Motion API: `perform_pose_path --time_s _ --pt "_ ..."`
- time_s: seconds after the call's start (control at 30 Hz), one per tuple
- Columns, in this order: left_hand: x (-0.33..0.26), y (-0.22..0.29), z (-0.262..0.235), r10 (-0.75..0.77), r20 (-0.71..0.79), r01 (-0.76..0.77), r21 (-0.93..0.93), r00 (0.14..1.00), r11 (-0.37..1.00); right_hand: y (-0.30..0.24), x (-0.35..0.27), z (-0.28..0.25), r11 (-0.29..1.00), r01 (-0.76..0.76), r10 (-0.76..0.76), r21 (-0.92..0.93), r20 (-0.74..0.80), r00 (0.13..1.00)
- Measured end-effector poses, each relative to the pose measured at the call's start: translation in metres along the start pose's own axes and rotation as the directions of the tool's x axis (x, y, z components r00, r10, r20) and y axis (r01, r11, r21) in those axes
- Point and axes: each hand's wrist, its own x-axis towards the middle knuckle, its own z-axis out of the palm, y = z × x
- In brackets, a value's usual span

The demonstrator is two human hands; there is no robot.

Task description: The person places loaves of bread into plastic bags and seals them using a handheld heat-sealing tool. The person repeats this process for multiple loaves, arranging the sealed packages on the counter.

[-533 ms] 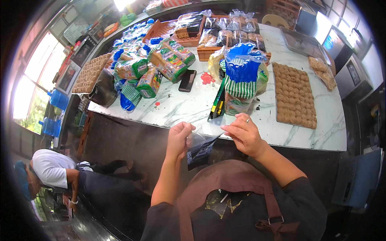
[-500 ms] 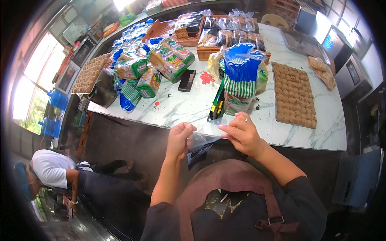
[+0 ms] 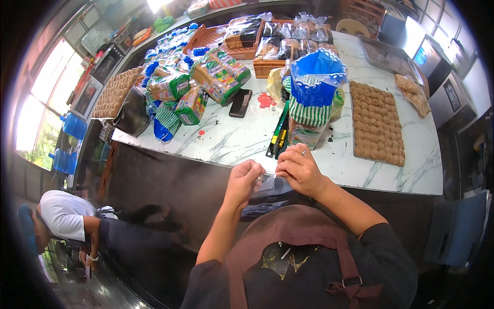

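Observation:
A small piece of clear plastic film [image 3: 267,184] is stretched between my hands, just off the table's near edge. My left hand [image 3: 244,181] pinches one side of it, and my right hand [image 3: 300,170], with a ring on it, pinches the other. Right behind my right hand stands a loaf bag [image 3: 311,110], upright on the table, its blue, green-and-white striped top gaping wide. Bread shows low inside the bag. Beside its left side lie yellow-and-black cutters [image 3: 279,141], partly covered by the bag.
On the marble-patterned table [image 3: 221,147] are a pile of bagged loaves [image 3: 216,77], a phone [image 3: 240,103], a tray of brown rolls [image 3: 378,123] and orange crates [image 3: 267,68] of packed bread. Another tray of rolls [image 3: 116,95] rests on a pot. A person [image 3: 67,216] bends at the left.
My hands have drawn closer together, the left moving right, and the film between them is bunched more. The loaf bag's top now gapes wider.

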Motion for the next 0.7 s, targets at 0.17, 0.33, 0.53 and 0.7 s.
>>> perform_pose_path --time_s 0.17,0.33,0.53,0.7 --pt "0.006 0.0 -0.006 0.095 -0.177 -0.103 -0.035 0.98 0.994 -0.006 0.002 -0.011 0.997 -0.044 0.049 -0.063 0.094 0.994" --pt "0.016 0.001 -0.018 0.069 -0.262 -0.07 0.004 0.963 0.998 -0.011 0.003 -0.024 0.993 0.097 -0.106 0.059 0.169 0.98" --pt "0.024 0.002 -0.019 0.045 -0.117 -0.038 0.062 0.992 0.997 -0.009 0.002 -0.021 0.912 -0.188 0.064 0.365 0.326 0.943" --pt "0.019 0.014 -0.028 0.118 -0.189 -0.111 0.049 0.975 0.993 -0.004 -0.003 -0.034 0.879 -0.419 0.296 0.228 0.429 0.853"
